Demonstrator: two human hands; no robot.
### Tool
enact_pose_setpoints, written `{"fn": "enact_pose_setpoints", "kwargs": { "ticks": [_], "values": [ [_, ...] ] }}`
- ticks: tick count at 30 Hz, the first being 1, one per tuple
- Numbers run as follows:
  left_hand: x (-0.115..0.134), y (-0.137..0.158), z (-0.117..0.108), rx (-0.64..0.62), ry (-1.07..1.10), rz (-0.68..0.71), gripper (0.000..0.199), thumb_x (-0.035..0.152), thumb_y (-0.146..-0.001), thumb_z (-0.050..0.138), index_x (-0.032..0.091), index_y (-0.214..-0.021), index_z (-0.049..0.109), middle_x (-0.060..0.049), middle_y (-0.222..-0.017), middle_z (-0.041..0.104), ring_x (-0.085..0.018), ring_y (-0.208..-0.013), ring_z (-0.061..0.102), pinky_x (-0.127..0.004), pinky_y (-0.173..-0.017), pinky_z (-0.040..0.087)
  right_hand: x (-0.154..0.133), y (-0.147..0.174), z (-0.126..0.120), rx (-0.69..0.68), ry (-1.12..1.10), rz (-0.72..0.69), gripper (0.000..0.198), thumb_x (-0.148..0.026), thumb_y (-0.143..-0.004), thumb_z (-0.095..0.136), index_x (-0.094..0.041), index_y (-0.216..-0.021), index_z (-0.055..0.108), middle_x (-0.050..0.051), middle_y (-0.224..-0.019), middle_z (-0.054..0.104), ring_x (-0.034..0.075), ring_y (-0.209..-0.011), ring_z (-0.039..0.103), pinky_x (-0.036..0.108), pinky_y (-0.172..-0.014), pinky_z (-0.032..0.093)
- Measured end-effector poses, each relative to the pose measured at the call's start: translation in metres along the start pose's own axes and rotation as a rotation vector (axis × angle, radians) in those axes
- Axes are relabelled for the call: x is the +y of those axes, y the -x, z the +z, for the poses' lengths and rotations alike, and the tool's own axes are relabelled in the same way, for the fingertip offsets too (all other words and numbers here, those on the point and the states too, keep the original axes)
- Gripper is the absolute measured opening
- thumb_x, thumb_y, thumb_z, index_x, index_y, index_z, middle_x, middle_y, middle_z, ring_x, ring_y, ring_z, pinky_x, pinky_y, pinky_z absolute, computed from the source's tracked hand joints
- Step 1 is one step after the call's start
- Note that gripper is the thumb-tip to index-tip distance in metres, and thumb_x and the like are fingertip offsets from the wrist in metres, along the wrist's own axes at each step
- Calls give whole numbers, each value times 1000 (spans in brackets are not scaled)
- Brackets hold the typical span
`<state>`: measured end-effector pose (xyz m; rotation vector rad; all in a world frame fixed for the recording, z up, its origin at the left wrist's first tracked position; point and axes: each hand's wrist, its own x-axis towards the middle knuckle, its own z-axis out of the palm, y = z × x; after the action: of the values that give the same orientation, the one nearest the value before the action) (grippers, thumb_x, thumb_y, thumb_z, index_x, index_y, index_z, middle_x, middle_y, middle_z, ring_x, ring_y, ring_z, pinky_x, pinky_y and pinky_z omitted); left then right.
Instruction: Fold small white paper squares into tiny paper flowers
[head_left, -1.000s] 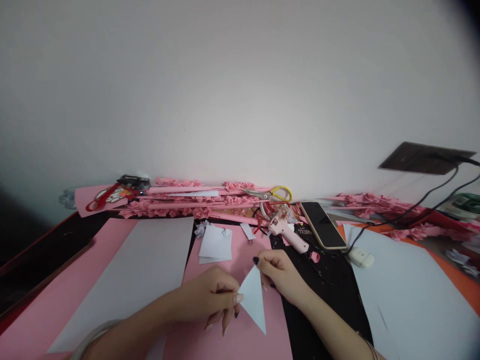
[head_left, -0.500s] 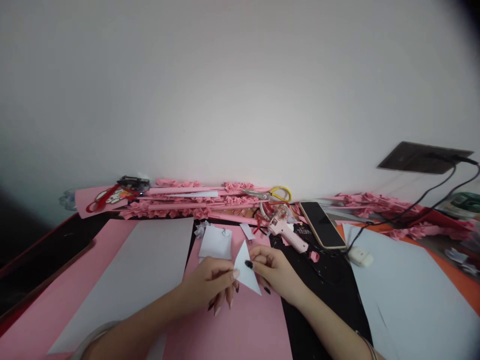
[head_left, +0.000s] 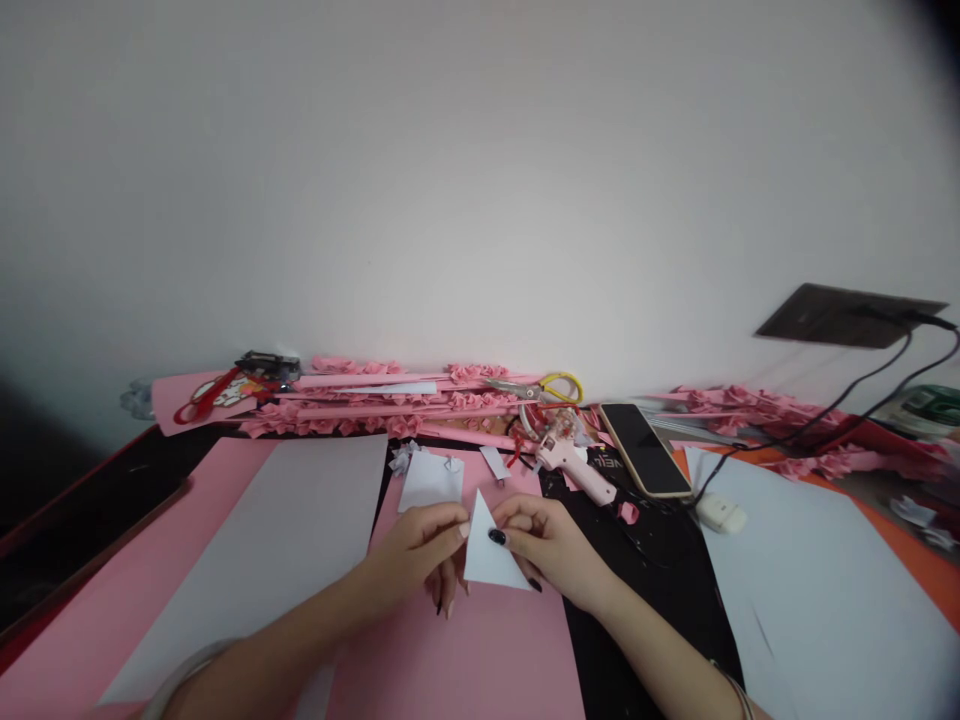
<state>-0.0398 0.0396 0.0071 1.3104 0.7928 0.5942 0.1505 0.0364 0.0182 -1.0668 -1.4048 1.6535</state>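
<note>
A small white paper folded into a triangle is held up between my hands, its point toward the wall. My left hand pinches its left edge between thumb and fingers, the lower fingers hanging beneath. On the other side my right hand grips it, thumb with a dark nail lying on the face and fingers behind. Below lies a pink paper sheet. Just beyond my left hand rests a stack of white paper squares, with a small crumpled white paper piece beside it.
A pink glue gun, a phone and yellow-handled scissors lie beyond my right hand. Pink paper flower stems line the wall. Large white sheets flank both sides. A white case sits right, near black cables.
The white triangle has turned, its lower edge now nearly level and more of its face showing. My left hand has shifted slightly right and up along its edge.
</note>
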Motion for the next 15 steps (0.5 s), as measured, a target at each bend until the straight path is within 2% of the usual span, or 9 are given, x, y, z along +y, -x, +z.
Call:
{"fn": "enact_pose_setpoints", "kwargs": {
  "ticks": [5, 10, 15],
  "values": [
    [1, 0, 0, 30, 11, 23, 29, 37, -90, 38, 17, -71, 47, 3, -49, 57, -10, -38, 57, -17, -37, 40, 0, 0, 0, 10, 11, 9, 31, -41, -69, 68, -13, -76, 57, -10, -43, 43, 2, -30, 28, 17, -32, 19],
    [1, 2, 2, 44, -30, 11, 24, 33, -89, 39, 17, -74, 49, 4, -47, 55, -10, -37, 56, -17, -38, 41, 2, 0, -1, -13, -16, 7, 26, -36, -72, 67, -13, -77, 56, -10, -44, 44, 2, -31, 28, 16, -32, 18],
    [2, 2, 4, 33, -36, 19, 8, 21, -83, 44, 17, -77, 49, 5, -53, 56, -10, -39, 58, -18, -39, 43, 5, 0, -1, -51, -47, -14, 22, -30, -73, 67, -16, -78, 51, -13, -42, 41, 2, -31, 25, 15, -33, 17]
  ]
}}
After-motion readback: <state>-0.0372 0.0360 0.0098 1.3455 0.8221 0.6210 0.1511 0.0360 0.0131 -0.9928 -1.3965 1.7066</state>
